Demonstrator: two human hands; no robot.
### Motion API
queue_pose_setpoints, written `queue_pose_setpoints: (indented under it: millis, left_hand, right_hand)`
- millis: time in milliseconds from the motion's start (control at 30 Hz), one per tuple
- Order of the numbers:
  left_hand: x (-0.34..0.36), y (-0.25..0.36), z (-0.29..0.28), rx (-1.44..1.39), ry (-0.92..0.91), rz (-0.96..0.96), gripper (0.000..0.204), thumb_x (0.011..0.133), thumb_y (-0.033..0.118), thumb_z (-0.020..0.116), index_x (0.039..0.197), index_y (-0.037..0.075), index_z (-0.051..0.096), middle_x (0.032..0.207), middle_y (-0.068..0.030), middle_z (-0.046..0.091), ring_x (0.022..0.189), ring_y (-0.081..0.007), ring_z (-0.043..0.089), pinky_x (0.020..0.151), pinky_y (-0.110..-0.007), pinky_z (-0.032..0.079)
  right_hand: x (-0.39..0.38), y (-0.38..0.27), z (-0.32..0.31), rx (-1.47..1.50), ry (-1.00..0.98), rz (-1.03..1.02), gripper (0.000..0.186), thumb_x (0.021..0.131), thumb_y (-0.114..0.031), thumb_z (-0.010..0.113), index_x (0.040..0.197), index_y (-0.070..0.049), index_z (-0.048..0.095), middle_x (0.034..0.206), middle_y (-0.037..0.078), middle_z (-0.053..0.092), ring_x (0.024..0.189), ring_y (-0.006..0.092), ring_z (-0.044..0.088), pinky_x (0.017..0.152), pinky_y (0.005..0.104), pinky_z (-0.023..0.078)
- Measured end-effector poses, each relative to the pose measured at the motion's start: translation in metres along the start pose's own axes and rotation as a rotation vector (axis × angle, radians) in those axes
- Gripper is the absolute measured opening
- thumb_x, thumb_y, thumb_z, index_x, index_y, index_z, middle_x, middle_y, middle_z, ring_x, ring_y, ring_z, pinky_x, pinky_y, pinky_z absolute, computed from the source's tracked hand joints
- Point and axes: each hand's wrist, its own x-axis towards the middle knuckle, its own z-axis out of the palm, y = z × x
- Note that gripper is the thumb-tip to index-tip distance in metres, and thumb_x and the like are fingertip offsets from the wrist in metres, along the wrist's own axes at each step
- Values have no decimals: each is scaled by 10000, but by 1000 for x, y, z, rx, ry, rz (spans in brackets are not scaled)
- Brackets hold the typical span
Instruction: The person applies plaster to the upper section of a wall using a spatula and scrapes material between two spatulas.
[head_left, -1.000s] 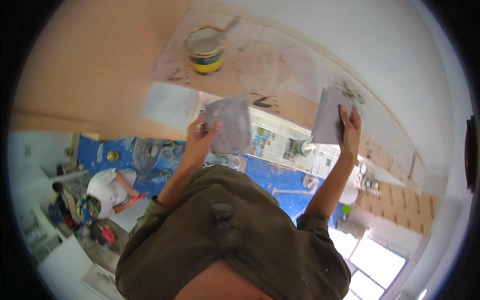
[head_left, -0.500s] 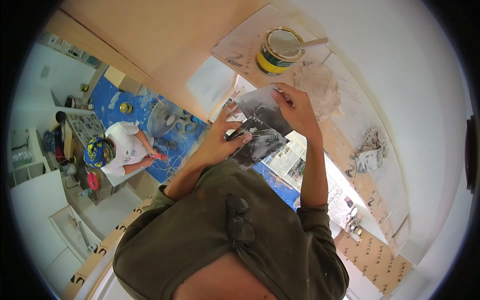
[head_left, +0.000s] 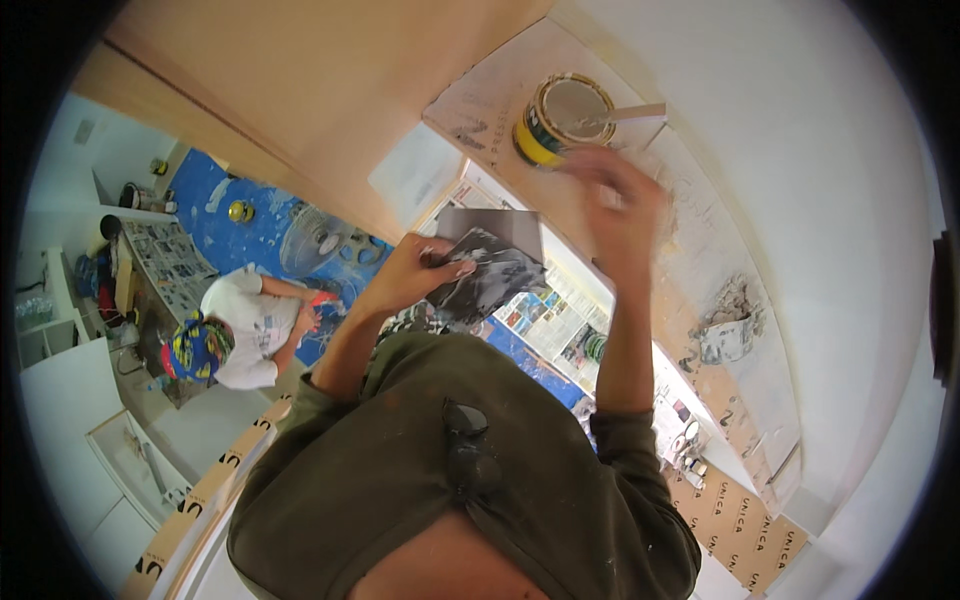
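My left hand (head_left: 410,275) grips a dark flat spreader blade (head_left: 485,285) smeared with pale filler, its thumb on the upper face. A grey flat blade (head_left: 505,225) lies behind it and sticks out beyond its edge; the same hand seems to hold both. My right hand (head_left: 625,195) is raised over the board on the right, just below an open can (head_left: 540,140). Motion smears its fingers, and nothing can be made out in them. Pale filler fills the yellow and dark can, and a wooden stick (head_left: 640,113) leans out over its rim.
On the long board (head_left: 690,250), a putty-caked scraper (head_left: 728,340) lies under a lump of filler. A person in a white shirt (head_left: 250,320) works below left, near a fan (head_left: 310,240) on blue floor covering (head_left: 205,195). Newspaper sheets (head_left: 550,325) lie below the board.
My right hand has let go of the grey blade and moved up and right toward the can. My left hand with the blades has shifted slightly left. The co-worker has moved lower.
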Motion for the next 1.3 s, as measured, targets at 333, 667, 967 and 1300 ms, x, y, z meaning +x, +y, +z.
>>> queue_pose_setpoints:
  millis: [333,667,967,1300]
  left_hand:
    - [38,-11,6,-995,366,54,161,913,98,621,992,-39,655,965,-65,663,865,-122,619,802,-277,495]
    - [73,-4,23,-640,701,156,214,907,169,656,849,-36,679,829,9,639,747,-31,525,658,-191,402]
    - [97,17,44,-554,775,180,201,922,134,631,861,-53,673,794,24,622,712,-14,480,613,-184,368]
    - [101,20,41,-630,778,179,184,918,123,636,896,-54,683,838,-5,653,756,-20,515,657,-183,397]
  right_hand:
    - [85,35,-25,-223,25,192,206,876,-195,659,916,6,647,640,77,616,541,112,553,507,240,417]
    - [83,41,-15,-16,102,49,198,951,-183,568,931,9,612,836,109,659,683,136,600,565,258,453]
    - [90,53,5,398,95,202,246,1005,-223,478,880,-13,505,739,22,522,699,80,467,624,247,410]
    - [90,60,22,518,184,109,212,990,-203,503,889,-19,525,729,-3,547,674,49,458,596,223,389]
